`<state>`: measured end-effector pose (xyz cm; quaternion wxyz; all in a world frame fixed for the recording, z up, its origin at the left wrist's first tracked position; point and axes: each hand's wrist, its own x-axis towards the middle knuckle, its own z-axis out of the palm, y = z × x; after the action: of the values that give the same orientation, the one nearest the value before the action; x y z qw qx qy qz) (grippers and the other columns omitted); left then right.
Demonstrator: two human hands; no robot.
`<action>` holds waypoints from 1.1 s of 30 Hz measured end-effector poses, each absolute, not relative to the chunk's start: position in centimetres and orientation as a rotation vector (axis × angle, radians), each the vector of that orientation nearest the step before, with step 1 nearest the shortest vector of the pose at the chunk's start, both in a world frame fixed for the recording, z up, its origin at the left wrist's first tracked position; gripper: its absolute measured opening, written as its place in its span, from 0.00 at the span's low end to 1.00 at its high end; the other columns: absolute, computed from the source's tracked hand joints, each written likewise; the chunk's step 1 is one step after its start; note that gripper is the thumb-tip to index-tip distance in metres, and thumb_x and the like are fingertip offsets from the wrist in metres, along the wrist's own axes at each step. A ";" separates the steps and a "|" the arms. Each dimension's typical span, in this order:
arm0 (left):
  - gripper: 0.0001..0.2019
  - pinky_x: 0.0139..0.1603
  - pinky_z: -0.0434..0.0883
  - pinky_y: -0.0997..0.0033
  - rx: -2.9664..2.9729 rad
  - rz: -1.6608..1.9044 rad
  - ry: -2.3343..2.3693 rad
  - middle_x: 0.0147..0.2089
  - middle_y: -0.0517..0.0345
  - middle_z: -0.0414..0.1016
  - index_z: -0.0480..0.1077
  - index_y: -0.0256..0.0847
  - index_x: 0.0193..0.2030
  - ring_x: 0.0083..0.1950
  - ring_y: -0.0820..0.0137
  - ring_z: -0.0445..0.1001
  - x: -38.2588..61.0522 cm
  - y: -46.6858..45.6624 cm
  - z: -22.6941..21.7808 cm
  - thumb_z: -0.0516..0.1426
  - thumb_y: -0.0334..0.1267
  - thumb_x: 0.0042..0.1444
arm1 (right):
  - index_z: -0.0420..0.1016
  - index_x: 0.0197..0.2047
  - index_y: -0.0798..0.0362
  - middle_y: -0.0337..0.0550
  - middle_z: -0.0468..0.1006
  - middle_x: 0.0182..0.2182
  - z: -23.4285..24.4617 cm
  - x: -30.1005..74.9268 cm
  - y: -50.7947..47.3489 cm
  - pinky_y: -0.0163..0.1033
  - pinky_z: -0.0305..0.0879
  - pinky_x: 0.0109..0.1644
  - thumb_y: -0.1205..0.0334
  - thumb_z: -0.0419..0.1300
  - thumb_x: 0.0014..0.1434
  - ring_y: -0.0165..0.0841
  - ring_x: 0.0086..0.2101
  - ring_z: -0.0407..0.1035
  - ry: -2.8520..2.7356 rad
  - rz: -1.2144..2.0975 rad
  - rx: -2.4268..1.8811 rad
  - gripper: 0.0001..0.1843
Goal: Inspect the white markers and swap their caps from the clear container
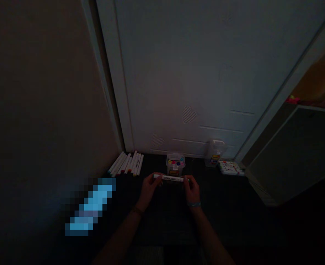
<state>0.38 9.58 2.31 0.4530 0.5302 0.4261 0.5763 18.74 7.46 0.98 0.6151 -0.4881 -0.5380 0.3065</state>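
A white marker [172, 178] with dark print lies level between my two hands. My left hand [150, 186] pinches its left end, and my right hand [191, 189] grips the other end, where a bit of green shows. Just beyond the marker stands a clear plastic box [175, 156] holding several markers upright, their coloured ends facing up. To the left, several white markers [126, 163] lie side by side on the dark table [162, 217]. The room is dim, so fine detail on the fingers is lost.
A clear plastic container [215, 152] stands at the back right beside a flat pack of markers [231, 168]. A glowing, pixelated rectangle [92, 206] is at the left. Behind the table rises a pale panel [184, 73] with heart shapes; a brown wall [41, 92] borders the left.
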 end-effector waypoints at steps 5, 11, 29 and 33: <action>0.19 0.25 0.61 0.77 1.162 1.515 1.085 0.25 0.58 0.71 0.72 0.34 0.38 0.24 0.75 0.63 0.0 10.2 1.9 0.55 0.50 0.50 | 0.70 0.35 0.54 0.34 0.63 0.20 1.0 19.1 7.8 0.31 0.54 0.25 0.48 0.52 0.57 0.27 0.22 0.57 -1.159 0.686 -1.127 0.17; 0.17 0.26 0.61 0.76 1.205 1.505 1.114 0.23 0.62 0.69 0.71 0.37 0.34 0.24 0.75 0.64 -0.3 10.6 1.5 0.56 0.51 0.48 | 0.70 0.34 0.53 0.33 0.62 0.20 0.8 19.4 8.3 0.31 0.54 0.25 0.48 0.53 0.56 0.26 0.21 0.57 -1.130 0.758 -1.073 0.16; 0.12 0.27 0.61 0.77 1.247 1.501 1.053 0.25 0.62 0.69 0.69 0.37 0.35 0.26 0.76 0.63 -0.1 10.3 1.6 0.57 0.45 0.51 | 0.70 0.36 0.54 0.34 0.65 0.20 0.8 19.3 8.2 0.31 0.55 0.26 0.49 0.52 0.57 0.27 0.22 0.59 -1.105 0.844 -1.060 0.17; 0.12 0.27 0.61 0.77 1.227 1.521 1.071 0.24 0.64 0.68 0.69 0.38 0.32 0.25 0.76 0.64 -0.1 10.3 1.5 0.57 0.47 0.49 | 0.70 0.36 0.54 0.34 0.65 0.19 0.9 19.2 8.2 0.31 0.54 0.25 0.49 0.53 0.57 0.26 0.22 0.58 -1.085 0.874 -1.052 0.16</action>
<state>-0.12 10.34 1.51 0.4410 0.4943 0.4313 0.6126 19.22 8.18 0.85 0.6428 -0.4618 -0.4760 0.3834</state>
